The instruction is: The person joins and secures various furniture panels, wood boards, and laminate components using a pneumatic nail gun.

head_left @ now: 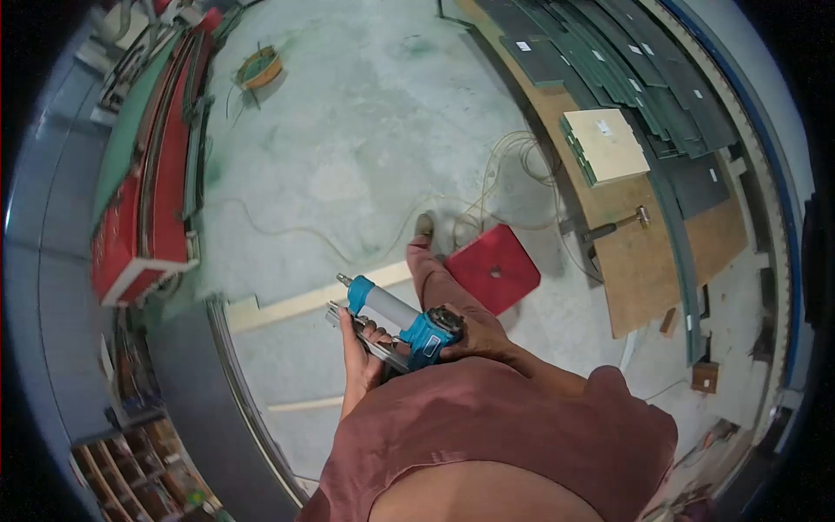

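Observation:
A blue and grey pneumatic nail gun (388, 310) is held close in front of my body, tilted, with its hose fitting pointing up and left. My left hand (358, 355) wraps round the metal magazine along its lower side, fingers curled over it. At the blue head end, my right hand (474, 337) grips the gun near the black cap. Part of that hand is hidden behind the gun. No air hose is seen joined to the fitting.
On the right, a wooden bench (622, 291) bears a hammer (617, 224), a pale board stack (606, 146) and dark green panels (600, 54). A red stool (494, 270) stands by my leg. A coiled hose (500, 165) lies on the floor. Left are a red machine (130, 235) and a basket (259, 70).

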{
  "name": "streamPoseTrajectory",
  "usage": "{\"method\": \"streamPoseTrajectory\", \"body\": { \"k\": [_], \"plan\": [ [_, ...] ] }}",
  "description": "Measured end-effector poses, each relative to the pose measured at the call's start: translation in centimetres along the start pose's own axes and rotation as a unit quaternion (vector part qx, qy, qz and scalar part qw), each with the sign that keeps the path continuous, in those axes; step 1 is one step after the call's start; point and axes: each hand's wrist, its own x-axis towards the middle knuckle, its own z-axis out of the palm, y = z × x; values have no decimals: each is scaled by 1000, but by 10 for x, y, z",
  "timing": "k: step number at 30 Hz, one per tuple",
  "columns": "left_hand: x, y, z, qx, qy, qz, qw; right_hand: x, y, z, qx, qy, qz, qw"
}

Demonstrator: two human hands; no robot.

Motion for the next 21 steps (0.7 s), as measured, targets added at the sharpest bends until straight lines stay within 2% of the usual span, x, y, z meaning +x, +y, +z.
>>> {"method": "streamPoseTrajectory", "body": {
  "k": [1,3,4,5,7,8,9,10,11,12,14,16,17,18,19,20,21],
  "plan": [
    [13,8,0,9,-9,1,1000,12,-16,1,1,8,-10,1000],
    [67,28,31,46,-13,0,999,45,-70,-29,135,-4,7,991],
    [95,35,50,27,1,-26,999,53,-97,-47,97,23,52,994],
    [122,40,74,51,-26,-21,998,75,-101,-73,101,35,35,994],
    [190,50,121,86,-49,-50,994,124,-101,-130,-111,80,87,987],
    [226,54,166,112,-70,-78,988,151,-85,-155,-151,121,-42,980],
    [246,58,192,138,-68,-111,982,167,-97,-179,-132,139,-40,981],
    [263,56,227,130,-7,-139,982,180,-110,-196,-25,161,-53,985],
    [290,59,252,105,-71,-197,972,189,-122,-215,67,188,-68,978],
    [309,56,286,149,-105,-205,962,195,-135,-230,69,206,-63,974],
    [332,44,346,226,-142,-217,939,202,-162,-252,291,287,-100,907],
    [348,17,379,308,-158,-190,919,203,-175,-268,234,356,-128,896],
    [373,5,385,339,-209,-217,891,202,-188,-278,188,410,-150,880],
    [382,-12,401,359,-209,-233,879,198,-209,-286,276,416,-154,853],
    [387,-31,411,379,-207,-253,866,199,-209,-295,290,438,-156,836],
    [390,-46,417,400,-206,-274,850,198,-205,-301,253,508,-134,812],
    [392,-61,424,406,-208,-345,820,196,-200,-306,213,574,-108,783]
  ]
}}
